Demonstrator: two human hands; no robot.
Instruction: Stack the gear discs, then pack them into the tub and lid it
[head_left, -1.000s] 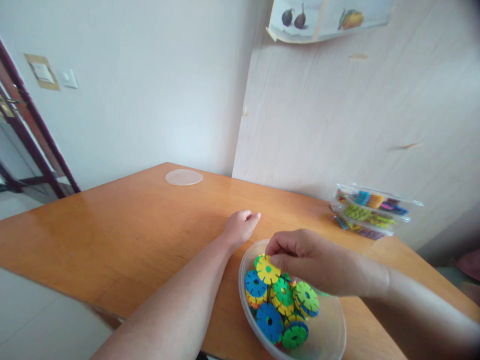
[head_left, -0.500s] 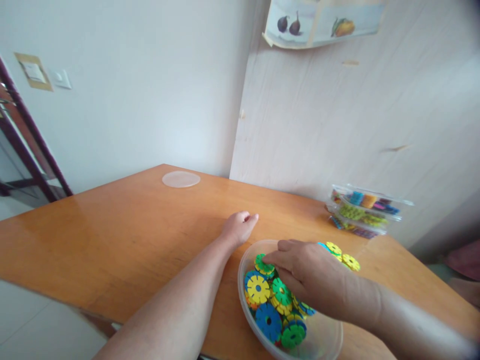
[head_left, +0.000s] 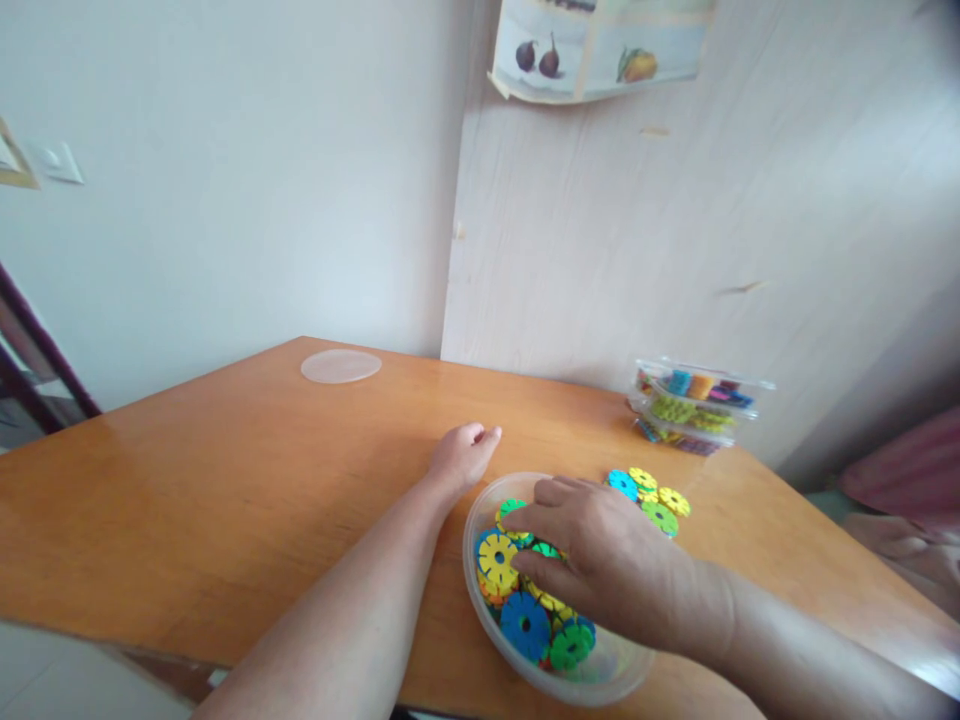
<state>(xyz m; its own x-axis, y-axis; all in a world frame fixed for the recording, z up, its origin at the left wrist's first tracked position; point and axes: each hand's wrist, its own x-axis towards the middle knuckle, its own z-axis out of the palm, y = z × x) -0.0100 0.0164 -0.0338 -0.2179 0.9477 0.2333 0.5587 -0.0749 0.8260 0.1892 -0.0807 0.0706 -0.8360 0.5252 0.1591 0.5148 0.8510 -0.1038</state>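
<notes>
A clear plastic bowl near the table's front edge holds several coloured notched discs in yellow, blue and green. My right hand lies inside the bowl on top of the discs, fingers curled down over them; whether it grips one is hidden. My left hand rests on the orange wooden table just beyond the bowl's left rim, fingers loosely curled, holding nothing I can see. A small group of loose discs lies on the table right of the bowl.
A round clear lid lies at the table's far edge. Stacked clear boxes of coloured pieces stand at the back right against a pale wooden panel. A fruit poster hangs above. White wall at left.
My right hand dropped the yellow disc it pinched and sank deeper into the bowl. The view swung right, so loose discs beside the bowl came into sight. My left hand stayed put.
</notes>
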